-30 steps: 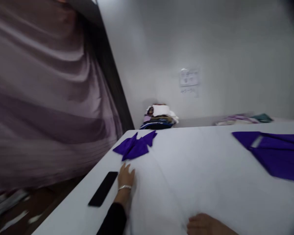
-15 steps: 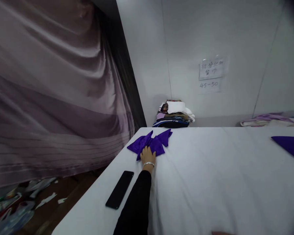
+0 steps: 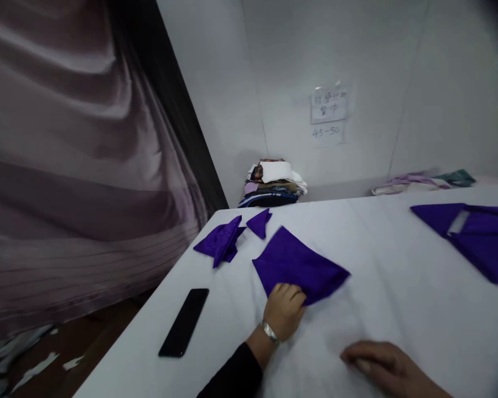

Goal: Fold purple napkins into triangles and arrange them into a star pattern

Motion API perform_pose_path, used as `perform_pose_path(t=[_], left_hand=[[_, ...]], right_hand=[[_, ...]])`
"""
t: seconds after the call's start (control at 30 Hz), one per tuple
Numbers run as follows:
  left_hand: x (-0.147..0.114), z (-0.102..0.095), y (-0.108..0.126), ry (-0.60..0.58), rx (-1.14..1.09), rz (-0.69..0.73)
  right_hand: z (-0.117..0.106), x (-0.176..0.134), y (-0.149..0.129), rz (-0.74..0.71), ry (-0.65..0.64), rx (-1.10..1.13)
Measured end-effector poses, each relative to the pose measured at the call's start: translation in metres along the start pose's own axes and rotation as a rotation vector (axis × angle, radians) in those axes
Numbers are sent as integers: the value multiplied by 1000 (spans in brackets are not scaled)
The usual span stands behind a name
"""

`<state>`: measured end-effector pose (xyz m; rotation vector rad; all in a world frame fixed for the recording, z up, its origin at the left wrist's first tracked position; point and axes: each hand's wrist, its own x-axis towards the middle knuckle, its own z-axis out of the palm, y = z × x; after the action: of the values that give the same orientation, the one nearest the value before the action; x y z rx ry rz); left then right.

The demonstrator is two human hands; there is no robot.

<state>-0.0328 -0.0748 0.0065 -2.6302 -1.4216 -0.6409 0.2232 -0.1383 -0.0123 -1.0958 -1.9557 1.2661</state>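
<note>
My left hand (image 3: 285,310), wearing a silver bracelet, is closed on the near edge of a purple cloth napkin (image 3: 297,262). The napkin lies spread at an angle on the white-covered table, its far corner pointing to the wall. My right hand (image 3: 384,362) hovers near the front of the table, to the right of the napkin and apart from it. Its fingers are drawn together with nothing visible in them. Left of the napkin sit a folded purple napkin (image 3: 223,240) and a small purple triangle of cloth (image 3: 259,223).
A black phone (image 3: 185,322) lies near the table's left edge. More purple cloth (image 3: 481,237) is at the right. Behind the table are a stack of folded clothes (image 3: 273,182) and other fabrics (image 3: 415,182). A pinkish curtain (image 3: 66,182) hangs at left; a paper sign (image 3: 328,106) is on the wall.
My left hand has come back toward me from the folded purple cloth and now grips a flatter napkin. My right hand has come into view. The view has swung to the right.
</note>
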Motion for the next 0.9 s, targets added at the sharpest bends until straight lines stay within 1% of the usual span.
perform_pose_path(t=[0.03, 0.07, 0.1, 0.17, 0.23, 0.3, 0.4, 0.47, 0.53, 0.6, 0.67, 0.73, 0.8, 0.9], left_hand=[[-9, 0, 12, 4, -70, 57], [-17, -2, 19, 23, -131, 74], [-22, -5, 23, 55, -180, 49], [-28, -11, 24, 116, -226, -77], [-26, -14, 25, 120, -232, -184], [-21, -12, 29, 55, -207, -234], [-13, -2, 43, -62, -138, -253], [-9, 5, 50, -78, -112, -258], [-8, 10, 52, -59, -115, -255], [-9, 11, 51, -37, -139, -238], [-12, 9, 51, -23, -174, -210], [-16, 5, 57, -17, -216, -178], [-20, -1, 70, -7, -254, -149], [-25, -14, 98, 48, -300, -113]], right_hand=[[-5, -1, -5, 35, 52, 13], [-10, -2, -7, 51, 108, 16], [-14, -3, -6, 50, 175, 6], [-22, -2, 0, 12, 316, -61], [-27, 3, 11, -65, 383, -166], [-30, 13, 20, -122, 382, -295], [-31, 31, 26, -130, 367, -487], [-32, 42, 26, -145, 351, -578], [-33, 48, 26, -182, 339, -618], [-35, 49, 26, -202, 343, -600], [-38, 45, 26, -203, 335, -535], [-41, 36, 24, -202, 335, -459], [-44, 24, 19, -208, 367, -387], [-48, -1, 9, -187, 413, -269]])
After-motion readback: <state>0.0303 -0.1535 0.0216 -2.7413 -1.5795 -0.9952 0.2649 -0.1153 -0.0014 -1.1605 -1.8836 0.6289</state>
